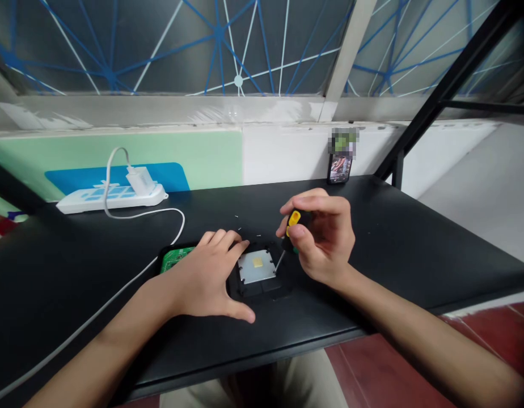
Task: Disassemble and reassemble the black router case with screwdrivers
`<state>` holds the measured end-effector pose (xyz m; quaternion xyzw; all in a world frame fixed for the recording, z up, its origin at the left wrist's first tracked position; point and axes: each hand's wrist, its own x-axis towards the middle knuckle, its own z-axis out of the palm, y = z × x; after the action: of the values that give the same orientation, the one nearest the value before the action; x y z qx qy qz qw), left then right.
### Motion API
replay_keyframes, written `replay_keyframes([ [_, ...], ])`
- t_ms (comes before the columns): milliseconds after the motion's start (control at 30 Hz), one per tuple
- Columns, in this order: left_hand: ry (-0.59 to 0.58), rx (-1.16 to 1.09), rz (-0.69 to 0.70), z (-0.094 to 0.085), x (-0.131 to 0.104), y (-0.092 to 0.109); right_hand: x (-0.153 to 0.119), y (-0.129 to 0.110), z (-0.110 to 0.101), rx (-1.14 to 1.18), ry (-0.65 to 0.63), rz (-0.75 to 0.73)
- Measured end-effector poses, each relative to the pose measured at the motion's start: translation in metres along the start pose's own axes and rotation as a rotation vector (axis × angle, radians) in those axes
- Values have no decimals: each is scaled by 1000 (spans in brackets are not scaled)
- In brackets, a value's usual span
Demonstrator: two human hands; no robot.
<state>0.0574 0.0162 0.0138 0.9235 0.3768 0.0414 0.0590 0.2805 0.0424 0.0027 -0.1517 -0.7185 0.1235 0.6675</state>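
My right hand (pixel 324 238) is closed round a screwdriver (pixel 293 218) with a yellow and black handle. Its thin shaft slants down to the left, and the tip meets the right edge of a silver metal plate (pixel 250 273). The plate bears a small gold square and sits in a black plastic housing (pixel 262 290). Spread over the left part of the device, my left hand (pixel 213 272) lies with fingers apart and thumb stretched out. A green circuit board (pixel 173 259) shows beyond it, partly covered by that hand.
Several tiny screws (pixel 258 235) lie on the black table (pixel 228 351) behind the device. A white power strip (pixel 113 196) with a plugged-in charger (pixel 140 180) stands at the back left, its white cable (pixel 134 277) running forward. A phone (pixel 340 164) leans against the wall.
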Motion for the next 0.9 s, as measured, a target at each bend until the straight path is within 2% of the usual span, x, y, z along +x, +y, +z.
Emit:
replay_keyframes([
  [167,20,-21,-4,2,0,0,4,-7,4,-18,56,49],
  [500,-14,-63,-17,0,0,2,0,-9,2,10,20,100],
  [733,-42,-80,-38,-1,1,3,8,-11,4,-116,54,98],
  [900,-57,-77,-55,-2,1,2,2,-19,4,1,6,199],
])
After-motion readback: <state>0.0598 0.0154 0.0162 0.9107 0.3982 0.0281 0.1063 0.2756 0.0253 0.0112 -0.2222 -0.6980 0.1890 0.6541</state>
